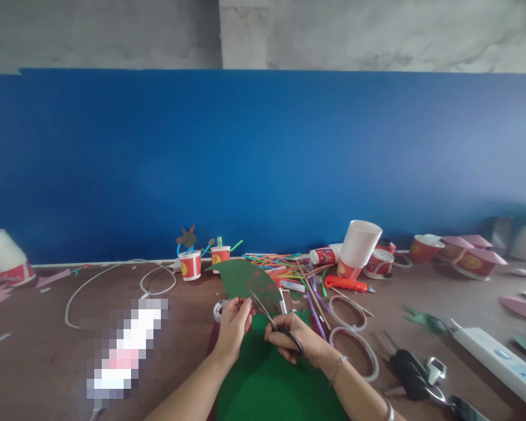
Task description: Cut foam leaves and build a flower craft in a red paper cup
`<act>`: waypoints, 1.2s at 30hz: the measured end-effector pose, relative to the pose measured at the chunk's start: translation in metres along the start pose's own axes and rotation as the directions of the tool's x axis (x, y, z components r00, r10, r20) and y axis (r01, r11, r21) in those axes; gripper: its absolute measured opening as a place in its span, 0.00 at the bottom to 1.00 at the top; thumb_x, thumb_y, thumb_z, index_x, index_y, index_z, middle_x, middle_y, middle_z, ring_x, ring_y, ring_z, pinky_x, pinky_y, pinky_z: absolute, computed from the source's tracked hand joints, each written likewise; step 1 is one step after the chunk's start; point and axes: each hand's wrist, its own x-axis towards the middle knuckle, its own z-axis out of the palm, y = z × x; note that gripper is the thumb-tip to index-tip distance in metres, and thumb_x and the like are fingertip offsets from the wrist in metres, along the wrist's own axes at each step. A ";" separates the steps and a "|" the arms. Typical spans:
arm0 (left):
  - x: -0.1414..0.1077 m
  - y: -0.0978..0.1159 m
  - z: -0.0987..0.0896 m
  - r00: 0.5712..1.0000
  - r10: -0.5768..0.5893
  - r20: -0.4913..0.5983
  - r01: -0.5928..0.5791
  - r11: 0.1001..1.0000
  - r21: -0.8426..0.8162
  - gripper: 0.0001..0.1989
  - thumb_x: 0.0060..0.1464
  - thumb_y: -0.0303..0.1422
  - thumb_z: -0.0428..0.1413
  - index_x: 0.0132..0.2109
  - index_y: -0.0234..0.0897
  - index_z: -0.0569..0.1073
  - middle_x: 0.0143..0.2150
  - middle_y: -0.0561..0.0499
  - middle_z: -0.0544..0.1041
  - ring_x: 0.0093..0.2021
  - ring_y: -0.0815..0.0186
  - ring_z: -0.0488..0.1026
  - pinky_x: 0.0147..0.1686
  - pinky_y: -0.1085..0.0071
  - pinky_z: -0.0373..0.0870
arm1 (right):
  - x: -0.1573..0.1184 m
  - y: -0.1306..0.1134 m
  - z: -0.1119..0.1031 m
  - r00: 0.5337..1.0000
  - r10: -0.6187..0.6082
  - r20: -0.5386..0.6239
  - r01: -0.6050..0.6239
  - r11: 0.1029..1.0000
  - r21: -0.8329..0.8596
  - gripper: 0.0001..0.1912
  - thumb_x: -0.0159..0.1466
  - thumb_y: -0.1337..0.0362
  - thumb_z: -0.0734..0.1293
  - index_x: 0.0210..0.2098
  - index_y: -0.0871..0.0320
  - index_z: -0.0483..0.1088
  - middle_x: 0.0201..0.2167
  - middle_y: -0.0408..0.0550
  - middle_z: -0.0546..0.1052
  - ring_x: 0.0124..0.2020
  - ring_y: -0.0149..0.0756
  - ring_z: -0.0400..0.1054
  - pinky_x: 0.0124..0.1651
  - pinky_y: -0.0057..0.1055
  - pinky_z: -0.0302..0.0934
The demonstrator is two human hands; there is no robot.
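My right hand (pixel 291 339) is closed round the black handle of a pair of scissors (pixel 265 310), whose thin blades point up and left. The blade tips overlap a dark green piece of paper (pixel 241 278) with red marks drawn on it. At the lower edge of that piece my left hand (pixel 235 318) is closed in a pinch, fingertips on the paper. Beneath both hands lies a larger green sheet (pixel 280 380). A roll of tape (pixel 220 311) sits just left of my left hand, partly hidden by it.
Behind my hands are colourful straws (pixel 284 263), a stack of white cups (pixel 360 248) and an orange-handled cutter (pixel 346 283). Two decorated cups (pixel 190 266) stand back left. Tape rings (pixel 355 351), keys (pixel 409 371) and a power strip (pixel 499 356) lie right. A blue partition (pixel 263 164) closes the back.
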 end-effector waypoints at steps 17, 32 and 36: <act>0.001 -0.003 -0.002 0.998 0.011 0.067 -0.014 0.999 0.042 0.19 0.40 0.47 0.60 0.24 0.34 0.66 0.16 0.59 0.63 0.13 0.80 0.53 0.13 0.82 0.46 | 0.004 0.007 0.001 0.999 -0.040 -0.019 0.040 0.999 -0.017 0.16 0.55 0.53 0.67 0.29 0.62 0.67 0.09 0.34 0.63 0.09 0.20 0.53 0.12 0.17 0.47; -0.003 0.002 0.000 0.991 -0.031 0.132 0.025 0.999 0.046 0.20 0.40 0.47 0.59 0.24 0.34 0.65 0.17 0.59 0.62 0.14 0.80 0.52 0.14 0.81 0.43 | 0.004 0.004 0.003 0.999 -0.037 -0.029 0.037 0.999 -0.011 0.17 0.54 0.53 0.67 0.30 0.62 0.68 0.10 0.34 0.64 0.10 0.20 0.53 0.12 0.16 0.49; -0.003 0.001 -0.001 0.991 -0.056 0.120 0.051 0.998 0.042 0.19 0.40 0.46 0.60 0.25 0.34 0.65 0.18 0.58 0.63 0.17 0.79 0.56 0.16 0.81 0.48 | 0.004 0.005 0.003 0.999 -0.042 -0.026 0.041 0.999 -0.034 0.15 0.55 0.54 0.66 0.29 0.62 0.67 0.09 0.34 0.63 0.10 0.20 0.53 0.12 0.16 0.48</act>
